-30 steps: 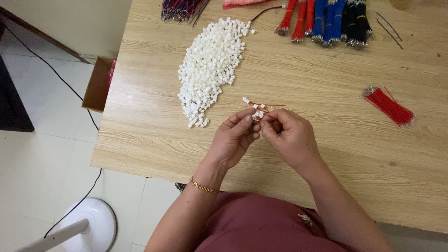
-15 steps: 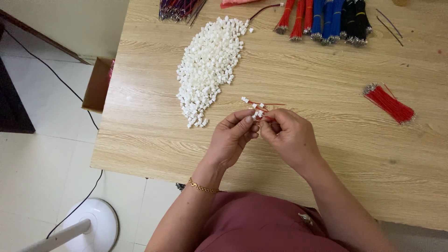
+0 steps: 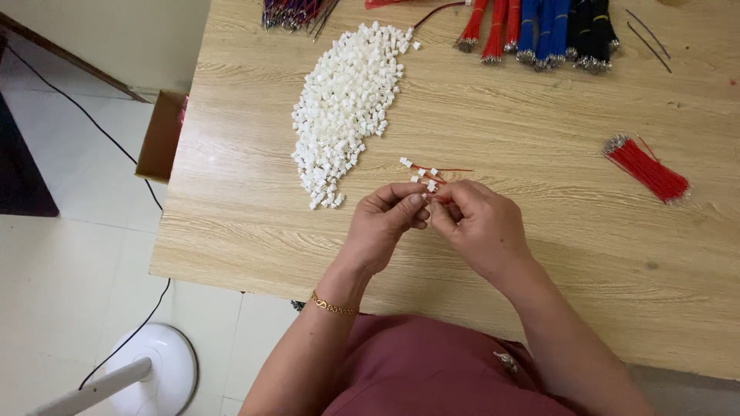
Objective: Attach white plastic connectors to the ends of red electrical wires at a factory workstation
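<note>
Both hands meet above the wooden table, just in front of the person's body. The left hand has thumb and fingers pinched together at its tip, and the right hand is likewise closed, fingertips pressed against those of the left. Between them they grip a small cluster of thin red wires with white connectors. The cluster projects from the pinch point away from the person, toward the far side of the table; its long axis runs roughly from the fingertips up and slightly left, with the white connector ends farthest from the grip and one red strand trailing off to the right. How many wires each hand holds cannot be determined. A large pile of loose white connectors lies just beyond and to the left of the hands. A bundle of red wires lies well apart to the right. Bundles of red, blue and black wires lie along the far edge.
</note>
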